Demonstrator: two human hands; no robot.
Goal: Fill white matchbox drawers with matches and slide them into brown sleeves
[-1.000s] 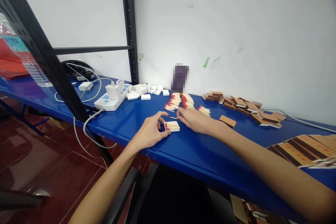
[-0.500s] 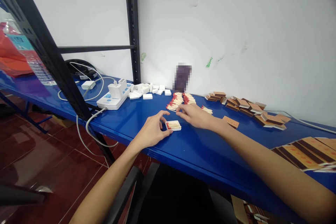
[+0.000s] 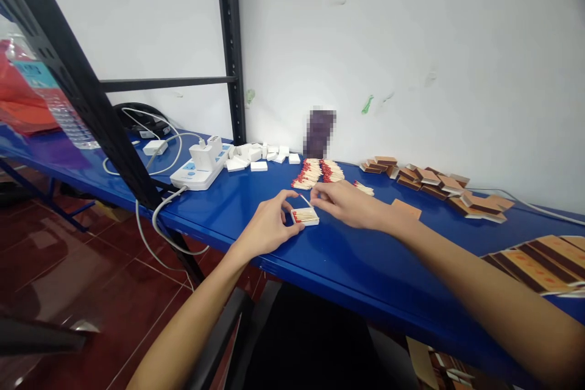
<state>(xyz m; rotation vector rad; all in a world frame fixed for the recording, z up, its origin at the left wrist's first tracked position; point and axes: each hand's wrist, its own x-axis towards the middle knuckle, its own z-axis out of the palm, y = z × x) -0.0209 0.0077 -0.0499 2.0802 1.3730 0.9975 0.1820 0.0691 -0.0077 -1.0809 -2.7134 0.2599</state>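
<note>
A small white matchbox tray (image 3: 305, 216) with red-tipped matches in it lies on the blue shelf (image 3: 347, 250). My left hand (image 3: 269, 224) curls round the tray's left end, thumb and fingers on it. My right hand (image 3: 350, 203) is pinched on a single match (image 3: 305, 201) held just above the tray. A pile of loose red-tipped matches (image 3: 317, 172) lies right behind the hands.
Empty white trays (image 3: 256, 155) and a white power strip (image 3: 197, 169) with cables sit at the left. Brown matchbox sleeves (image 3: 434, 185) are heaped at the right, one sleeve (image 3: 406, 209) beside my right wrist, flat printed sheets (image 3: 534, 259) far right. A black shelf post (image 3: 80, 91) slants at the left.
My right hand went back to the match pile and returned with one match over the tray. My left hand stayed on the tray. The camera drifted slightly.
</note>
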